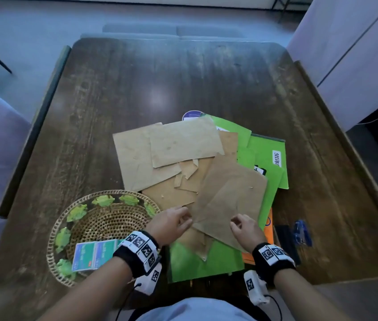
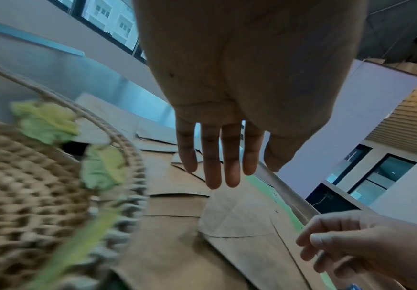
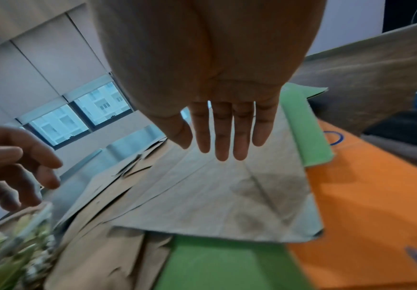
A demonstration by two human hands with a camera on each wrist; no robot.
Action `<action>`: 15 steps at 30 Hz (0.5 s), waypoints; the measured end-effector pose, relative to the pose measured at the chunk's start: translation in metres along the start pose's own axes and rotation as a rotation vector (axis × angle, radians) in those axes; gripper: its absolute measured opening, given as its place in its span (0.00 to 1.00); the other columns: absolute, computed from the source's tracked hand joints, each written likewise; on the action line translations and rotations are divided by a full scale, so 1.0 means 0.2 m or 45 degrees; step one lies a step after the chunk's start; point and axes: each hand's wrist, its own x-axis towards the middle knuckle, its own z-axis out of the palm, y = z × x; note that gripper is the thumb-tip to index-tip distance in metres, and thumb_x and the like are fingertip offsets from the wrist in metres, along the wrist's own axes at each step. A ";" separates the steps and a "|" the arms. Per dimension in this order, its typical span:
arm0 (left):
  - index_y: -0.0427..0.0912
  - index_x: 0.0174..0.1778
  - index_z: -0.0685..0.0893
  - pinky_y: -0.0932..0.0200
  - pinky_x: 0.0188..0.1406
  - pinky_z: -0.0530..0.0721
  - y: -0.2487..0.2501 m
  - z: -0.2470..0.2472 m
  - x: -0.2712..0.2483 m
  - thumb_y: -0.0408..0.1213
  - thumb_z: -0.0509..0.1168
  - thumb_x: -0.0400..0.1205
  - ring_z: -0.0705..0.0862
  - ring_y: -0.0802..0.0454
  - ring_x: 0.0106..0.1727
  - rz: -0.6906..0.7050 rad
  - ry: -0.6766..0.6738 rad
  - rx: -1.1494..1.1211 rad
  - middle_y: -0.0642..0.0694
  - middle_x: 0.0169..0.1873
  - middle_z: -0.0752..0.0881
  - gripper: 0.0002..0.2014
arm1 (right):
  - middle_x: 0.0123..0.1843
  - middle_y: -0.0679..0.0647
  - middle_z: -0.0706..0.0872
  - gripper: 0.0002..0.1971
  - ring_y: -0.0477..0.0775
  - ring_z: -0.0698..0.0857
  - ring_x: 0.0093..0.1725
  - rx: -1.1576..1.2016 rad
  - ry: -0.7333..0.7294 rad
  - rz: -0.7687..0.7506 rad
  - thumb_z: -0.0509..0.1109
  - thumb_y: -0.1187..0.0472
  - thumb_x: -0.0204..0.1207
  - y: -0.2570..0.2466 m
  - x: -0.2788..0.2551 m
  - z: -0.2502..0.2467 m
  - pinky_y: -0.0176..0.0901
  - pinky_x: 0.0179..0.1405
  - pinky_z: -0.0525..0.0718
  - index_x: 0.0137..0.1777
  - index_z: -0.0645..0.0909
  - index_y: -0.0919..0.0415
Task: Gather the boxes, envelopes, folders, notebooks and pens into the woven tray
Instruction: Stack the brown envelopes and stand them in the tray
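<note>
A round woven tray (image 1: 55, 235) with green leaf trim sits at the table's near left; two teal boxes (image 1: 95, 253) lie in it. Several brown envelopes (image 1: 227, 198) are spread over green folders (image 1: 264, 158) and an orange folder (image 1: 269, 235) in the middle. My left hand (image 1: 183, 220) hovers at the near left edge of the front envelope (image 2: 239, 225), fingers straight, holding nothing. My right hand (image 1: 237, 222) hovers over that envelope's near edge (image 3: 214, 196), fingers loose and empty. In the wrist views both hands (image 2: 217, 176) (image 3: 224, 151) show straight fingers above the paper.
A black flat object (image 1: 285, 242) and a blue object (image 1: 301, 232) lie at the near right of the dark wooden table (image 1: 160, 89). A round purple item (image 1: 191, 115) peeks out behind the envelopes. Chairs stand at the left and far sides.
</note>
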 end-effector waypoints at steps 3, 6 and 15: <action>0.54 0.58 0.83 0.58 0.50 0.87 0.07 0.07 0.17 0.53 0.60 0.86 0.82 0.61 0.49 -0.064 0.011 -0.028 0.59 0.52 0.82 0.12 | 0.55 0.55 0.81 0.08 0.60 0.83 0.59 -0.082 -0.050 0.069 0.66 0.55 0.81 0.14 0.08 -0.11 0.48 0.57 0.78 0.54 0.83 0.56; 0.52 0.61 0.83 0.53 0.58 0.86 0.12 0.14 0.32 0.54 0.61 0.85 0.82 0.56 0.56 -0.167 0.073 -0.063 0.56 0.59 0.80 0.15 | 0.65 0.58 0.79 0.17 0.61 0.80 0.66 -0.120 -0.083 0.134 0.65 0.52 0.82 0.26 0.15 -0.20 0.52 0.65 0.79 0.66 0.80 0.58; 0.46 0.66 0.73 0.48 0.62 0.80 0.21 0.25 0.56 0.49 0.61 0.86 0.81 0.42 0.63 -0.669 0.095 -0.054 0.43 0.61 0.79 0.16 | 0.75 0.62 0.75 0.30 0.62 0.78 0.72 0.122 -0.150 0.272 0.70 0.53 0.80 0.38 0.34 -0.31 0.52 0.68 0.78 0.80 0.67 0.58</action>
